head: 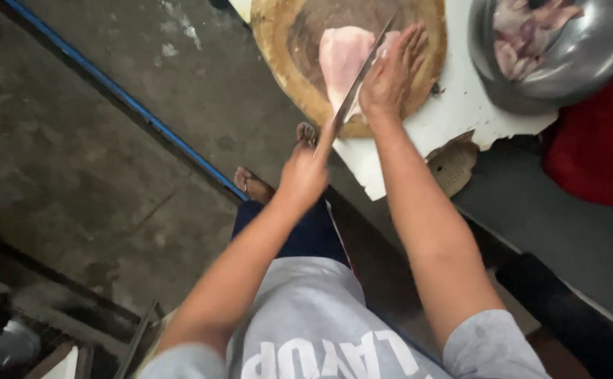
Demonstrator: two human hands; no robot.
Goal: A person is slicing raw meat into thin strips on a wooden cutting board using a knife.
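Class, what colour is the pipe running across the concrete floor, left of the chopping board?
Blue. The pipe shows clearly in the head view, running diagonally across the grey floor.

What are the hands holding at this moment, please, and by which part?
The left hand grips a knife by its handle. The right hand grasps nothing; it presses flat on the pale raw meat on the round wooden board.

Both arms out ahead, hands working close together.

Left hand point(305, 172) fisted, knuckles up, gripping a handle; forearm runs from the 7 o'clock corner toward 12. Right hand point(393, 70) flat, palm down, fingers point(413, 42) straight and together, aimed at 1 o'clock; right arm nearly straight, from the 5 o'clock corner. Right hand sits ahead of left, at its 1 o'clock.
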